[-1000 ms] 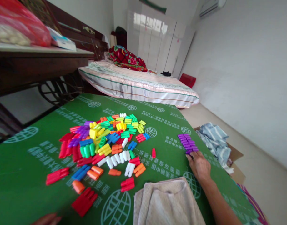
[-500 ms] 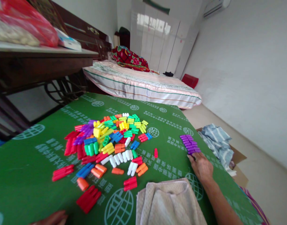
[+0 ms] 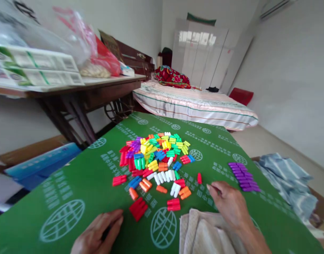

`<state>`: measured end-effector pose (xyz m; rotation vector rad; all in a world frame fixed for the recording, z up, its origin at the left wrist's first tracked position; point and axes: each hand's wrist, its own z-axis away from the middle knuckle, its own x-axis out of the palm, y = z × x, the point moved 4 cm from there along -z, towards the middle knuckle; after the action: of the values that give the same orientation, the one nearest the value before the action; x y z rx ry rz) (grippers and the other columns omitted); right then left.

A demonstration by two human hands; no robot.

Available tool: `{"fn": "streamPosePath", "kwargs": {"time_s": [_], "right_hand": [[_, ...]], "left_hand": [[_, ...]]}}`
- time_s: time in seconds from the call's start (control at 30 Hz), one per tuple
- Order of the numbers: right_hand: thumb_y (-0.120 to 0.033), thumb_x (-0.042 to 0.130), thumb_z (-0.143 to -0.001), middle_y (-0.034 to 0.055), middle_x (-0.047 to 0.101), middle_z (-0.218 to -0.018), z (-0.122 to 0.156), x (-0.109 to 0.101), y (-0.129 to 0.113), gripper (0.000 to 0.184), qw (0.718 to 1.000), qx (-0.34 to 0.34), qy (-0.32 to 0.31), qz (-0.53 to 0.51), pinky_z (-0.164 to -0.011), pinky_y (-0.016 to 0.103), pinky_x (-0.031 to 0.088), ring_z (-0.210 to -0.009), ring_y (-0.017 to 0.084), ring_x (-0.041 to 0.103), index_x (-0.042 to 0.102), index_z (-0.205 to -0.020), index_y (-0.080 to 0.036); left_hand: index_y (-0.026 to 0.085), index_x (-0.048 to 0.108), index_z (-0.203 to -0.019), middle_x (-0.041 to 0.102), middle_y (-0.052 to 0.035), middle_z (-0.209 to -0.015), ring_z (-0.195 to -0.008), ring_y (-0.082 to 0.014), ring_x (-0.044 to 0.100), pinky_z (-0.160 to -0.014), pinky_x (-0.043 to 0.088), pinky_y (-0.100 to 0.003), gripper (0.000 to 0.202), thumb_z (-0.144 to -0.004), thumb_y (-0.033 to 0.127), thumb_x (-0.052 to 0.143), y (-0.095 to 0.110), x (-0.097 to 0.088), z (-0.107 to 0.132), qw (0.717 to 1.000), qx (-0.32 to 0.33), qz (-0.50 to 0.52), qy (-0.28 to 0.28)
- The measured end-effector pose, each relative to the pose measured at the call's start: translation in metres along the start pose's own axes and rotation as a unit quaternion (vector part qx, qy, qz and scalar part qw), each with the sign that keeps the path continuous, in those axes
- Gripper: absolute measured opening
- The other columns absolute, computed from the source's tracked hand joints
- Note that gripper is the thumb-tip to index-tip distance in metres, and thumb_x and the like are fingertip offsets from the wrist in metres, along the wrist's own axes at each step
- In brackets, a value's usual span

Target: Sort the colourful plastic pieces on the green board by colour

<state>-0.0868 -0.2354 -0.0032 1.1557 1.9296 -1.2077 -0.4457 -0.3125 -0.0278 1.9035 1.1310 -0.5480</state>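
A heap of small coloured plastic blocks lies in the middle of a green printed board. A flat row of joined purple blocks sits apart at the right. My right hand rests on the board to the left of the purple row, fingers loosely curled and pointing toward a single red block; nothing shows in it. My left hand lies flat on the board at the near edge, fingers stretched out, just left of a red block cluster.
A beige towel lies at the near edge under my right forearm. A dark wooden table with boxes and bags stands at the left. A bed is behind, and blue striped cloth lies on the floor at the right.
The view has swung left and back. My right hand has come away from the purple row toward the middle. My left hand has moved up onto the board.
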Motion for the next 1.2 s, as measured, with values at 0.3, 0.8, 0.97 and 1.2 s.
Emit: {"fn": "streamPosePath", "kwargs": {"time_s": [0.3,0.8,0.97,1.2], "right_hand": [[-0.041,0.038,-0.092,0.0003,0.064,-0.059,-0.003,0.063,-0.042,0.043,0.991,-0.091,0.073,-0.067,-0.052,0.019,0.036,-0.049,0.008,0.055,0.063,-0.065,-0.019],[-0.044,0.038,-0.092,-0.0001,0.068,-0.065,0.013,0.088,-0.03,0.043,0.985,-0.137,0.06,-0.086,-0.05,0.015,0.042,-0.051,0.008,0.062,0.068,-0.071,-0.022],[-0.046,0.041,-0.09,0.0002,0.069,-0.065,0.012,0.093,-0.022,0.042,0.984,-0.133,0.045,-0.108,-0.049,0.013,0.044,-0.051,0.008,0.062,0.07,-0.071,-0.023],[-0.05,0.043,-0.088,0.0023,0.073,-0.072,0.009,0.097,-0.015,0.042,0.984,-0.118,0.026,-0.133,-0.052,0.01,0.048,-0.055,0.009,0.066,0.073,-0.074,-0.024]], "left_hand": [[0.023,0.065,-0.085,0.069,0.0034,-0.074,-0.067,-0.0085,0.066,-0.062,0.052,-0.011,0.016,-0.086,0.033,0.051,0.013,-0.005,0.008,1.0,0.005,0.014,-0.003],[0.023,0.061,-0.087,0.064,0.0031,-0.071,-0.064,-0.0085,0.063,-0.06,0.05,-0.013,0.01,-0.086,0.025,0.051,0.011,-0.002,0.015,0.999,-0.032,0.019,-0.027],[0.023,0.062,-0.087,0.065,0.0018,-0.072,-0.066,-0.0098,0.063,-0.06,0.05,-0.014,0.012,-0.085,0.028,0.052,0.008,0.0,0.017,0.998,-0.044,0.025,-0.039],[0.024,0.065,-0.083,0.068,0.0017,-0.075,-0.066,-0.0112,0.064,-0.06,0.05,-0.015,0.019,-0.085,0.036,0.051,0.004,-0.005,0.002,0.992,-0.102,0.05,-0.055]]}}
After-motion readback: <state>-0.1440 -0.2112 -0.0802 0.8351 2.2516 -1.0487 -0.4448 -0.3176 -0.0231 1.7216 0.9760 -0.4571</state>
